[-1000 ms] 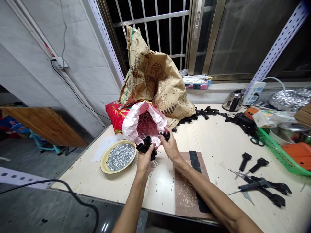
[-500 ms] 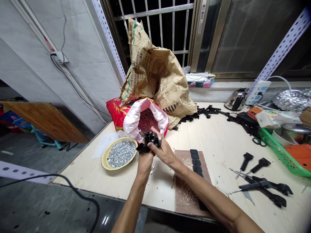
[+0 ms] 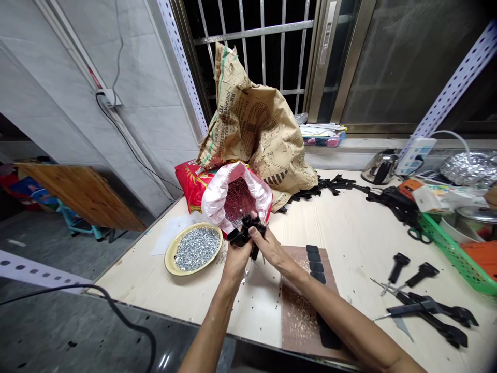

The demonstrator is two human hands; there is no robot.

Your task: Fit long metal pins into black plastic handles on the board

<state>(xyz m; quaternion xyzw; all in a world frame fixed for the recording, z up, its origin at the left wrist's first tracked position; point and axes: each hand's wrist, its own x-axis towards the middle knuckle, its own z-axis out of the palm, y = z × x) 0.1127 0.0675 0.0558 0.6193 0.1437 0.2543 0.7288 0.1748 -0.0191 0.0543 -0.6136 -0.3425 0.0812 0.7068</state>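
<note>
My left hand [image 3: 238,255] is closed around a bunch of black plastic parts [image 3: 241,235], just in front of an open sack. From the right, my right hand [image 3: 269,246] presses its thumb and fingers against the same parts. A thin metal shank sticks out below the right hand; what it belongs to is hard to make out. Behind the hands, the pink-lined sack [image 3: 212,199] holds many long dark screws or nails [image 3: 237,199]. A yellow dish [image 3: 170,261] of small silvery metal pieces [image 3: 198,247] sits left of my left hand.
A brown board [image 3: 291,311] with black rounded pads [image 3: 316,267] lies under my right forearm. Several black-handled tools [image 3: 423,305] lie to the right, near a green basket [image 3: 446,254]. A torn paper sack [image 3: 279,134] stands at the back, with black parts [image 3: 337,182] beside it.
The view has shifted slightly, so the scene sits lower and further right. Both hands remain on the black parts; the right hand has turned a little, and the metal shank now shows below it.
</note>
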